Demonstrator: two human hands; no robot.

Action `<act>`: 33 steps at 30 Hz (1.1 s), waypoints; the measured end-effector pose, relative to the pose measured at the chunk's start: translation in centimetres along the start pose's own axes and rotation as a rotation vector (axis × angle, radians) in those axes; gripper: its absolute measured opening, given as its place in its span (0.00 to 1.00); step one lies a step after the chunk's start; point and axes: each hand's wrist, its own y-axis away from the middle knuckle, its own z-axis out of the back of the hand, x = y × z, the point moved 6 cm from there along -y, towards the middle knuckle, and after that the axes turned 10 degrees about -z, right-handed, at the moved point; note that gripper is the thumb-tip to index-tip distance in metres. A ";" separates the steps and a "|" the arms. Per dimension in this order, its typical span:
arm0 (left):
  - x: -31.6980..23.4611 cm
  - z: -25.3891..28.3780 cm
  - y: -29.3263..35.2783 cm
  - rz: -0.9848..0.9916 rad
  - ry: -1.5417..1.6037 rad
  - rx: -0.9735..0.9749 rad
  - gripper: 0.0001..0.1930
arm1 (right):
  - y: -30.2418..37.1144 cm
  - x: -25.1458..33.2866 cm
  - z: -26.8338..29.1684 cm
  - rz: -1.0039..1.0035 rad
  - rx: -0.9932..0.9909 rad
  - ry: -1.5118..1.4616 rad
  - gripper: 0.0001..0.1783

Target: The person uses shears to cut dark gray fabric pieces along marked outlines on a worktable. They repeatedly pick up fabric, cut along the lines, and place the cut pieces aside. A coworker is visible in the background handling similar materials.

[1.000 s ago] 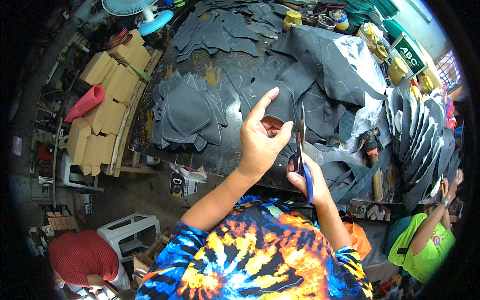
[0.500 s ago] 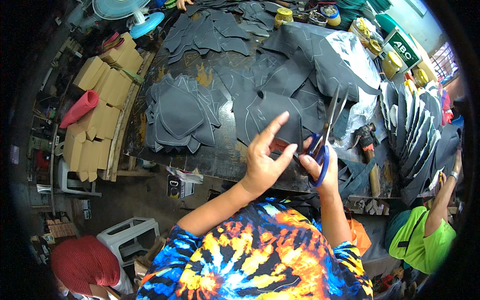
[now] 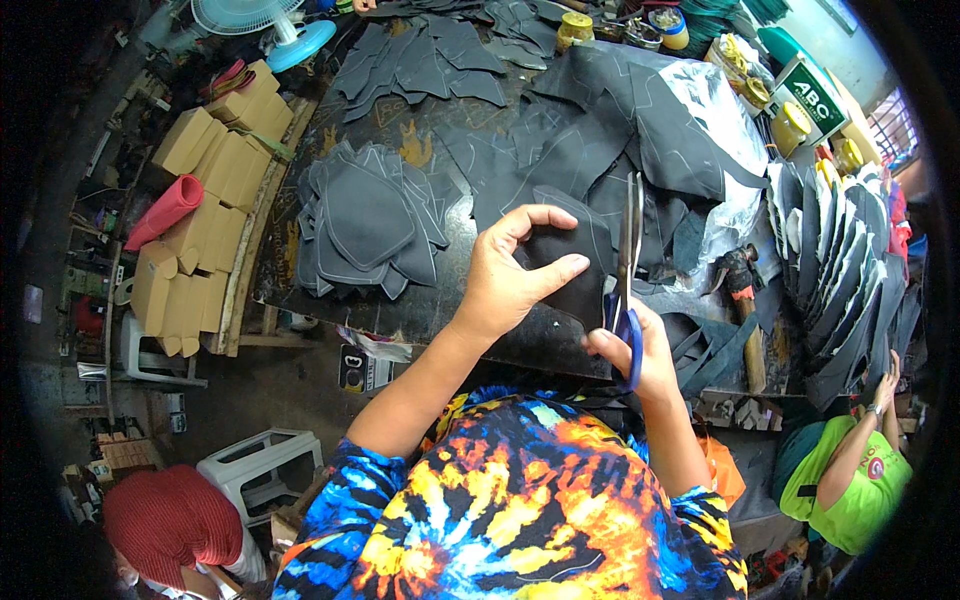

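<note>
My right hand (image 3: 648, 350) grips blue-handled scissors (image 3: 627, 265), their blades pointing away from me and nearly together. To its left is my left hand (image 3: 510, 265), thumb and index finger apart in a curve with no object seen between their tips. Behind those fingers lies a dark grey sheet piece (image 3: 572, 275) with pale marked lines, close beside the scissors. Whether the hidden fingers touch it I cannot tell. A pile of cut dark pieces (image 3: 368, 222) rests on the table left of my hands.
A hammer (image 3: 745, 310) lies right of the scissors, near upright folded dark sheets (image 3: 825, 270). More dark pieces (image 3: 430, 60) and yellow-lidded jars (image 3: 790, 125) are at the back. Cardboard boxes (image 3: 195, 240) stand at the left. A person in a green shirt (image 3: 850, 475) is at the right.
The scissors' blades have come together and turned more upright. My left hand has shifted slightly left, its index finger now curled. The person at the right has moved their arms.
</note>
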 end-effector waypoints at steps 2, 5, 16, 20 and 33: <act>-0.7 0.3 -0.4 -0.083 -0.071 -0.030 0.25 | 0.7 -0.8 0.0 -0.054 0.131 -0.092 0.15; -1.0 1.1 -1.0 -0.094 -0.010 -0.052 0.32 | 1.6 -1.5 0.4 -0.082 0.268 -0.084 0.19; -2.5 0.5 -1.1 -0.206 -0.260 0.028 0.34 | 1.3 -0.8 0.0 -0.076 0.227 0.097 0.19; -2.3 0.7 -1.0 -0.216 -0.241 -0.021 0.33 | 1.2 -0.6 0.1 -0.042 0.137 0.246 0.15; -1.9 0.2 -0.2 -0.168 -0.106 -0.081 0.25 | 2.0 -1.9 -0.3 -0.127 0.146 0.098 0.11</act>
